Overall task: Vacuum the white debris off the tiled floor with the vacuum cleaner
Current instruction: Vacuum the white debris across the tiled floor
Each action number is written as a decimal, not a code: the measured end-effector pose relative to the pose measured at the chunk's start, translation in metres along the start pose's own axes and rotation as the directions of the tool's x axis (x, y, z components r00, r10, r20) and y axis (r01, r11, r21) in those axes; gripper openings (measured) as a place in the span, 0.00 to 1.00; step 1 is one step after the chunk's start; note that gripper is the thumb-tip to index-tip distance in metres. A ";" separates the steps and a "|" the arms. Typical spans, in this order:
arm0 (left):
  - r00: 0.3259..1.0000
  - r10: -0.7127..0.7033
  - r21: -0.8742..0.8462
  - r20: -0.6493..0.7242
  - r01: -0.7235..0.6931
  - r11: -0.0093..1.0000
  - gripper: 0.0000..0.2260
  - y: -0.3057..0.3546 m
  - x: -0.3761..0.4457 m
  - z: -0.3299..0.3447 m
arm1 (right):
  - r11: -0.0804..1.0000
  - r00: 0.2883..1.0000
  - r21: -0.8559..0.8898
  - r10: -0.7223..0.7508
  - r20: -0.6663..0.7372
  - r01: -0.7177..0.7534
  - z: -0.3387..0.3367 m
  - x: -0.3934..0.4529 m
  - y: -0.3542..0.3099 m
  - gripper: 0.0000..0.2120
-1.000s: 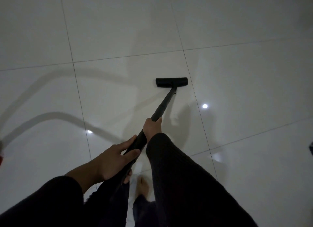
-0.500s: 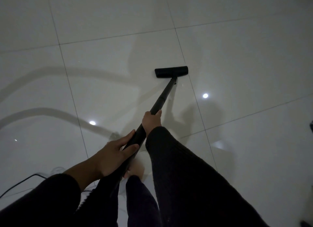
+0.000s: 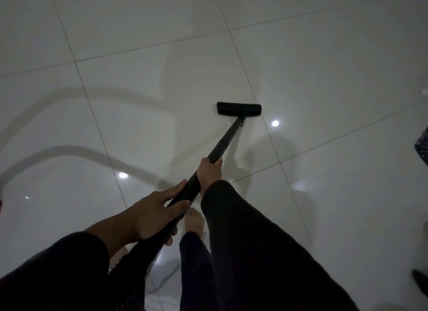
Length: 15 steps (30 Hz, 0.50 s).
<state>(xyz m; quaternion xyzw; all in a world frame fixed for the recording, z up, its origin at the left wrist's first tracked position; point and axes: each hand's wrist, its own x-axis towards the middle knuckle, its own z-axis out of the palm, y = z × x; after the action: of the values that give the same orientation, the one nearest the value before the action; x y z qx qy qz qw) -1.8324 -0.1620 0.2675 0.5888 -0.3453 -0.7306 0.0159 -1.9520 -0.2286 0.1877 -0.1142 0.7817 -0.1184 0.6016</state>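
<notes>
black vacuum wand (image 3: 225, 141) gripped by right hand (image 3: 209, 172) ahead of left hand (image 3: 154, 214)

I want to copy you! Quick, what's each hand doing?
Left hand: grips the vacuum wand low.
Right hand: grips it higher.

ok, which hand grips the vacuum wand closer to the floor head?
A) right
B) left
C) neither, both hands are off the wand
A: the right hand wraps the wand nearer the floor head; the left hand holds it further back.
</notes>
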 end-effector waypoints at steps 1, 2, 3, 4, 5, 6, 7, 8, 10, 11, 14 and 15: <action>1.000 -0.001 0.017 0.002 0.001 1.000 0.27 -0.005 -0.004 -0.004 | 1.000 1.000 0.006 0.008 0.002 -0.008 0.005 -0.006 0.004 0.31; 1.000 -0.003 0.027 0.003 0.003 1.000 0.27 -0.011 -0.008 -0.009 | 1.000 1.000 0.021 0.007 -0.006 -0.006 0.011 -0.009 0.009 0.31; 1.000 -0.002 0.030 0.007 0.002 1.000 0.27 -0.018 -0.012 -0.013 | 0.999 1.000 0.034 0.020 -0.007 -0.019 0.017 -0.015 0.013 0.30; 1.000 0.000 0.029 0.013 -0.001 1.000 0.27 -0.026 -0.016 -0.017 | 0.999 1.000 0.049 0.025 -0.006 -0.024 0.023 -0.020 0.018 0.30; 1.000 0.003 0.037 0.020 -0.004 0.999 0.27 -0.033 -0.021 -0.021 | 0.998 1.000 0.056 0.025 -0.005 -0.024 0.030 -0.024 0.025 0.30; 1.000 0.006 0.059 0.026 -0.007 0.998 0.27 -0.040 -0.026 -0.026 | 0.997 1.000 0.070 0.024 0.003 -0.024 0.036 -0.026 0.031 0.30; 1.000 0.006 0.085 0.031 -0.009 0.996 0.27 -0.047 -0.032 -0.030 | 0.997 1.000 0.076 0.027 -0.001 -0.027 0.043 -0.030 0.036 0.30; 0.999 0.005 0.103 0.034 -0.009 0.995 0.28 -0.053 -0.037 -0.035 | 0.995 1.000 0.091 0.030 -0.008 -0.029 0.052 -0.033 0.043 0.30; 0.999 0.005 0.120 0.044 -0.010 0.993 0.28 -0.067 -0.047 -0.046 | 0.989 0.999 0.143 0.029 -0.021 -0.026 0.070 -0.037 0.057 0.30; 0.999 0.007 0.141 0.048 -0.013 0.990 0.28 -0.074 -0.052 -0.053 | 0.987 0.999 0.159 0.034 -0.031 -0.028 0.080 -0.044 0.062 0.31; 0.999 0.016 0.246 0.051 -0.028 0.969 0.28 -0.095 -0.067 -0.072 | 0.981 0.997 0.190 0.049 -0.057 -0.037 0.107 -0.052 0.080 0.30; 0.998 0.016 0.243 0.055 -0.029 0.970 0.27 -0.101 -0.073 -0.078 | 0.983 0.996 0.180 0.060 -0.066 -0.047 0.114 -0.056 0.086 0.30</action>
<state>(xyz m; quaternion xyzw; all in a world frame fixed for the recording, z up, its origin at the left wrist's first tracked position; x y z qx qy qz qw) -1.7028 -0.0914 0.2714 0.5629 -0.4394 -0.6977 -0.0572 -1.8305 -0.1344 0.1830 -0.0344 0.7917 -0.1756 0.5841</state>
